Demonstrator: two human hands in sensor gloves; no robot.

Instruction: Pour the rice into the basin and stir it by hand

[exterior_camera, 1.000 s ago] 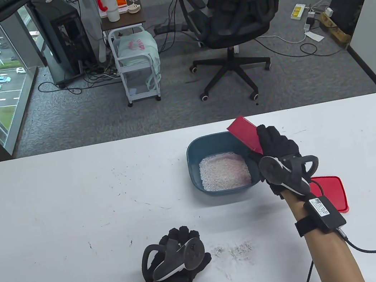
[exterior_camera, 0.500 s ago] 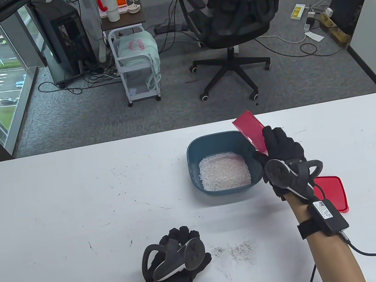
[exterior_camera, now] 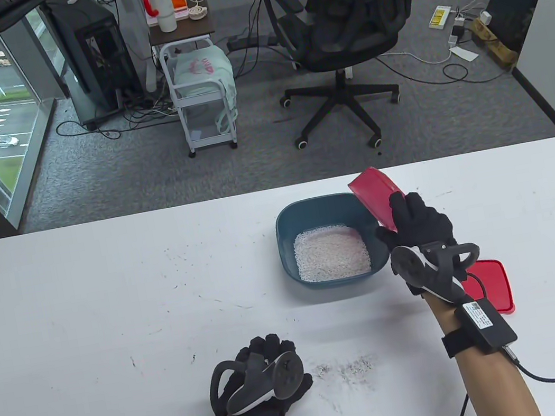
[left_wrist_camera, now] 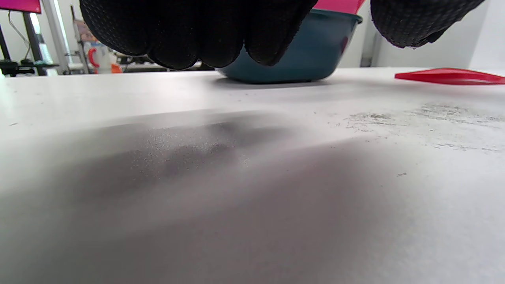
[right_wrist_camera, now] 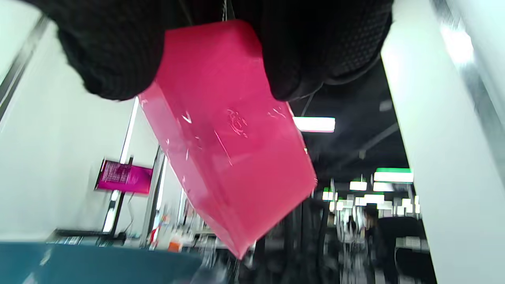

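A dark teal basin [exterior_camera: 285, 222] stands mid-table with white rice [exterior_camera: 332, 259] spread over its bottom. My right hand [exterior_camera: 416, 221] grips a red plastic box [exterior_camera: 376, 195], tilted at the basin's right rim; the right wrist view shows the box [right_wrist_camera: 225, 138] held between thumb and fingers above the basin's rim [right_wrist_camera: 98, 260]. My left hand [exterior_camera: 270, 362] rests on the table near the front edge with fingers curled, holding nothing. In the left wrist view its fingers [left_wrist_camera: 189, 31] hang just above the tabletop, with the basin [left_wrist_camera: 300, 59] beyond.
The box's red lid [exterior_camera: 492, 283] lies flat on the table right of the basin, also low in the left wrist view as the lid [left_wrist_camera: 449, 76]. Dark smudges [exterior_camera: 351, 366] mark the white table [exterior_camera: 87, 316]. An office chair [exterior_camera: 346, 18] and a cart [exterior_camera: 202, 98] stand beyond the far edge.
My right hand has drawn the red box back to the right and up from over the basin, turning it more upright. The left hand has stayed still.
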